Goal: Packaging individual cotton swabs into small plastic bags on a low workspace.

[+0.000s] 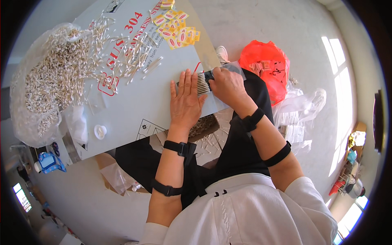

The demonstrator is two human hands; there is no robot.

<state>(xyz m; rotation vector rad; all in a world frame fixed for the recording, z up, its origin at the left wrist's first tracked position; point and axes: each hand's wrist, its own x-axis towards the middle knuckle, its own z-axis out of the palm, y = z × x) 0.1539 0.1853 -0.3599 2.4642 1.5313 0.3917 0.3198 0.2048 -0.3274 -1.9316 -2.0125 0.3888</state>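
Observation:
My left hand lies flat at the table's near right edge, fingers stretched out beside a neat row of cotton swabs. Some of that row may run under its fingers. Close on the right, my right hand is closed in a pinch at a plastic bag, whose clear end sticks out past the knuckles. Dark material shows between the swab row and the right fingers; its kind is unclear. Loose cotton swabs are scattered over the table farther left.
A big clear bag of swabs spills onto the printed tabletop. Yellow-and-white packets lie at the far edge, a small white round piece at the near left. Beside my leg are a red bag and clear-wrapped packs.

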